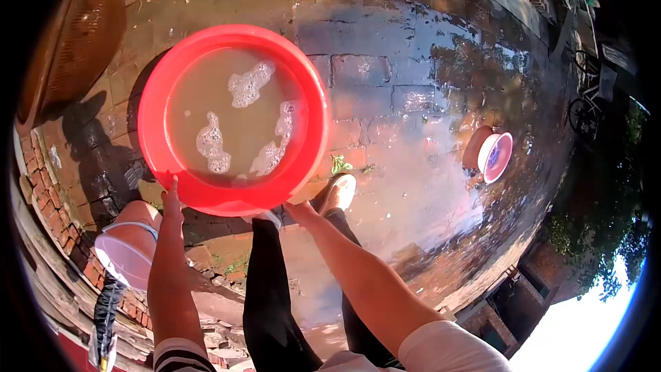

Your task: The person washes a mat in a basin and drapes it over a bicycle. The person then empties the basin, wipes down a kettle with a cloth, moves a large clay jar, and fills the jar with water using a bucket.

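Observation:
A large red plastic basin is held out in front of me. Murky brownish water with patches of white foam lies inside it. My left hand grips the near left part of the rim, with a thumb showing on top. On the near right part of the rim is my right hand, its fingers mostly hidden under the basin. The basin's shadow shows on the ground to its left, so it appears raised off the paving.
Wet brick paving stretches ahead and right. A pink basin stands at the right, and a bucket is beside my left arm. A big brown vessel is at upper left. Bicycles stand far right.

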A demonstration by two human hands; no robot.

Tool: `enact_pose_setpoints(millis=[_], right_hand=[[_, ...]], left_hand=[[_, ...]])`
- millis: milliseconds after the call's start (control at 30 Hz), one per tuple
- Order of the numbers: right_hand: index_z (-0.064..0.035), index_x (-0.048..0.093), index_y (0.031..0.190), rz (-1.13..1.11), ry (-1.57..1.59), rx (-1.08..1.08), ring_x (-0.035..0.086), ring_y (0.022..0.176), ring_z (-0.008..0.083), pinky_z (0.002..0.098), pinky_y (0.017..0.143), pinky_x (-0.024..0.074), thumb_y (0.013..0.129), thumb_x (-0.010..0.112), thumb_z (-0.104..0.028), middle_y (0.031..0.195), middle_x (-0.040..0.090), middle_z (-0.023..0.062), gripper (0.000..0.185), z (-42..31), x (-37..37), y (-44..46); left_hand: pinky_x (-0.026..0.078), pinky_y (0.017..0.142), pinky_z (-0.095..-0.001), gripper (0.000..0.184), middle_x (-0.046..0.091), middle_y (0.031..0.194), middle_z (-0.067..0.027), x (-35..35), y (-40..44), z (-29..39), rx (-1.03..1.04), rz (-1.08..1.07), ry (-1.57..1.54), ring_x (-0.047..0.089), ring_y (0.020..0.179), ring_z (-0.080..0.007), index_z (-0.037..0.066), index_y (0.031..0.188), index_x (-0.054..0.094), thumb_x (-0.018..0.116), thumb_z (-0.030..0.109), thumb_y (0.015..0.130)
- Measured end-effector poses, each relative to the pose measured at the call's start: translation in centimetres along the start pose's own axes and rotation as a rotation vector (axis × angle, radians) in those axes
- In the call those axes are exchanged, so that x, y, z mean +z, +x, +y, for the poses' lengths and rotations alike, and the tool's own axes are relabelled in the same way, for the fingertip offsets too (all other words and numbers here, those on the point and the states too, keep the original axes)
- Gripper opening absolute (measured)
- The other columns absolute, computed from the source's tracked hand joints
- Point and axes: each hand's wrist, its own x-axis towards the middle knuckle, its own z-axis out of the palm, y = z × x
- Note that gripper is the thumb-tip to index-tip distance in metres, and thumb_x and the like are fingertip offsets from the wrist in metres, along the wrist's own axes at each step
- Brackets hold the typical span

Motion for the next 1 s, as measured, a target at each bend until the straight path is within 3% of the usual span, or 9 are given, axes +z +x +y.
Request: enact_pose_setpoints(millis=[67, 167, 333, 533, 733, 767, 867, 933, 1000], right_hand=[[0.0063, 0.049, 0.113, 0.045, 0.032, -0.016, 0.058, 0.097, 0.0358, 0.0384, 0.083, 0.0457, 0.085, 0.053, -0.041, 0.103, 0.06, 0.0238, 0.055, 2.9, 1.2, 6.5], [0.0063, 0.044, 0.115, 0.092, 0.459, -0.325, 0.059, 0.095, 0.0363, 0.0395, 0.08, 0.0458, 0.088, 0.05, -0.037, 0.1, 0.061, 0.0237, 0.051, 4.4, 2.2, 11.2], [0.0069, 0.045, 0.101, 0.162, 0.466, -0.162, 0.06, 0.088, 0.0382, 0.0405, 0.072, 0.0479, 0.088, 0.05, -0.042, 0.087, 0.061, 0.0269, 0.051, 3.2, -2.0, 6.9], [0.0062, 0.053, 0.095, 0.079, 0.576, -0.083, 0.062, 0.084, 0.0379, 0.0425, 0.07, 0.0512, 0.086, 0.05, -0.044, 0.086, 0.061, 0.0254, 0.051, -0.9, -9.5, 1.4], [0.002, 0.051, 0.107, -0.118, 0.851, 0.029, 0.064, 0.078, 0.0294, 0.0423, 0.06, 0.0575, 0.087, 0.049, -0.044, 0.091, 0.062, 0.0156, 0.05, -1.8, -16.3, -4.1], [0.0006, 0.051, 0.108, -0.133, 0.889, 0.055, 0.064, 0.077, 0.0289, 0.0412, 0.06, 0.0575, 0.088, 0.048, -0.044, 0.091, 0.062, 0.0145, 0.049, -1.5, -16.7, -4.1], [-0.0032, 0.053, 0.107, -0.225, 1.037, 0.077, 0.064, 0.073, 0.0265, 0.0396, 0.06, 0.0575, 0.088, 0.047, -0.044, 0.092, 0.062, 0.0123, 0.045, 0.5, -17.5, -5.1], [-0.0055, 0.055, 0.103, -0.149, 0.844, -0.119, 0.063, 0.07, 0.024, 0.0381, 0.059, 0.0565, 0.089, 0.044, -0.046, 0.09, 0.063, 0.0094, 0.045, 1.0, -18.4, -6.8], [-0.0059, 0.056, 0.101, -0.28, 1.034, 0.098, 0.063, 0.069, 0.0231, 0.0373, 0.058, 0.0559, 0.089, 0.043, -0.048, 0.086, 0.064, 0.0083, 0.046, 0.6, -18.3, -6.3]], left_hand=[[0.049, 0.082, -0.038, 0.068, 0.053, 0.117, -0.0122, 1.6, 1.2, 1.5, 0.009, -0.262, -0.315, 0.056, 0.102, -0.0244, 0.0, 0.128, 0.038, 0.062, 0.044, 0.081], [0.051, 0.078, -0.0353, 0.057, 0.056, 0.114, -0.0099, 2.2, 1.8, 1.8, 0.039, -0.148, -0.233, 0.058, 0.098, -0.0227, 0.002, 0.124, 0.044, 0.058, 0.041, 0.085], [0.051, 0.074, -0.0336, 0.055, 0.057, 0.111, -0.0112, 2.6, -3.6, 3.4, 0.125, 0.06, 0.106, 0.059, 0.093, -0.0219, 0.001, 0.123, 0.046, 0.056, 0.041, 0.086], [0.047, 0.052, -0.0267, 0.038, 0.061, 0.091, -0.005, 1.9, -10.3, 9.1, 0.296, 0.071, 0.307, 0.06, 0.071, -0.0142, 0.004, 0.111, 0.055, 0.056, 0.031, 0.083], [0.046, 0.063, -0.0314, 0.035, 0.062, 0.088, -0.0074, 10.3, -23.5, 18.4, 0.622, 0.088, 0.461, 0.058, 0.073, -0.017, -0.002, 0.106, 0.057, 0.054, 0.022, 0.081], [0.046, 0.071, -0.0331, 0.034, 0.063, 0.091, -0.011, 10.8, -23.4, 20.6, 0.473, 0.064, 0.621, 0.059, 0.079, -0.0209, -0.005, 0.099, 0.058, 0.055, 0.022, 0.079], [0.046, 0.071, -0.0345, 0.029, 0.063, 0.087, -0.0113, 17.2, -29.7, 23.1, 0.8, 0.046, 0.55, 0.059, 0.076, -0.0221, -0.005, 0.096, 0.056, 0.054, 0.018, 0.079], [0.045, 0.072, -0.0356, 0.028, 0.063, 0.088, -0.0125, 18.0, -27.8, 24.7, 0.796, 0.103, 0.716, 0.059, 0.078, -0.0239, -0.005, 0.099, 0.054, 0.053, 0.016, 0.08], [0.045, 0.074, -0.0366, 0.029, 0.063, 0.088, -0.0144, 19.1, -27.5, 25.5, 0.865, 0.142, 0.768, 0.059, 0.078, -0.0261, -0.005, 0.101, 0.053, 0.052, 0.016, 0.081]])
